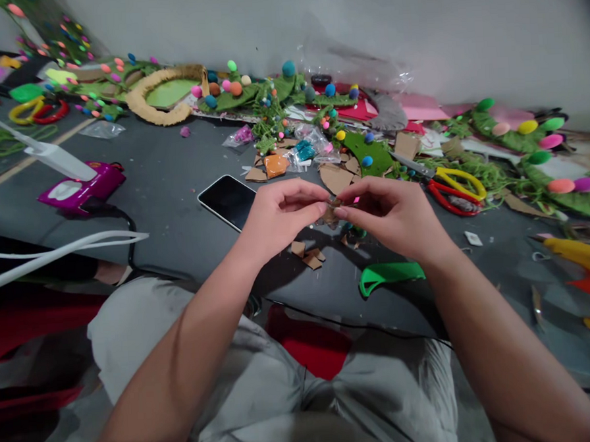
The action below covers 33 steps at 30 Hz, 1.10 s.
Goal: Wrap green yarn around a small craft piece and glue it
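Note:
My left hand (289, 211) and my right hand (386, 209) meet over the table, thumbs and fingertips pinched on a small brown piece (331, 214) that looks like cardboard; the fingers partly cover it. Just below my left hand lie several cardboard scraps (310, 254). A phone (229, 201) with a dark screen lies left of that hand, partly hidden by it. Under my right wrist sits a green plastic tool (391, 275), its right end hidden. Bigger cardboard offcuts (336, 178) lie just beyond my fingertips.
Yellow-and-red scissors (455, 189) lie to the right, with a yellow glue gun (587, 275) at the right edge. At left stand a purple device with a white plug (83, 189) and white cables (64, 253). Green pieces with colourful pompoms (249, 95) and a beige ring (163, 99) line the wall.

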Available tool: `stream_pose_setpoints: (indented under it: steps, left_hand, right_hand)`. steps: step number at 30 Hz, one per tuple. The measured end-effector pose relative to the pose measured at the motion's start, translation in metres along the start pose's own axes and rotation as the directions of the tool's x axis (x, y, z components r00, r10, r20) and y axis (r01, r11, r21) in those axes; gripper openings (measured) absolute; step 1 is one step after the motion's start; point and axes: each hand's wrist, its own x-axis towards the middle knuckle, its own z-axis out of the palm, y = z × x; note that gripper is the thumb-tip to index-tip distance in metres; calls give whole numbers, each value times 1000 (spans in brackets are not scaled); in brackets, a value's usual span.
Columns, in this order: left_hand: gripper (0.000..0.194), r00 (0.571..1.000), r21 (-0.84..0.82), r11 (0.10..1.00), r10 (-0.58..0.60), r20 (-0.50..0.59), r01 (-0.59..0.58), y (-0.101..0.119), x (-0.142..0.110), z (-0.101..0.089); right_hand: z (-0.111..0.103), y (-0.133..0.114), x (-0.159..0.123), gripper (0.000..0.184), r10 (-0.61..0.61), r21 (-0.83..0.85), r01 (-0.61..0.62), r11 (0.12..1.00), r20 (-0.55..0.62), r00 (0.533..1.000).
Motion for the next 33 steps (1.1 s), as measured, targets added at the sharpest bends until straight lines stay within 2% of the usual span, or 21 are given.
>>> stream_pose_setpoints:
  steps: [6, 11, 15, 20, 24, 29, 33]
  left_hand:
    - [14, 1000, 4, 1000, 29, 3, -29, 0, 1, -4]
    - [12, 999, -19, 1000, 19, 45, -18, 1, 0, -8]
    - [13, 987, -13, 999, -29, 158, 31, 3, -2, -10]
    - [13, 938, 19, 997, -72, 340, 70, 5, -2, -11]
    - [13, 907, 18, 997, -78, 414, 77, 6, -1, -11]
    - [12, 901, 55, 994, -105, 420, 90, 5, -2, -11]
    - [11, 894, 83, 987, -159, 419, 137, 3, -3, -8]
  right_hand:
    - [-10, -3, 0, 20, -22, -40, 24, 999, 44, 999]
    - [-18, 0, -1, 23, -23, -59, 32, 998, 151, 988]
    - [-25, -2, -1, 21, -8, -60, 29, 998, 320, 947]
    - [-28, -4, 1, 16, -53, -58, 91, 994, 473, 879]
    - [-26, 0, 0, 17, -104, -86, 166, 982, 488, 867]
    - [-25, 7, 0, 22, -92, -229, 242, 943, 520, 849]
    - [-22, 6, 0, 22, -107, -301, 269, 915, 462, 880]
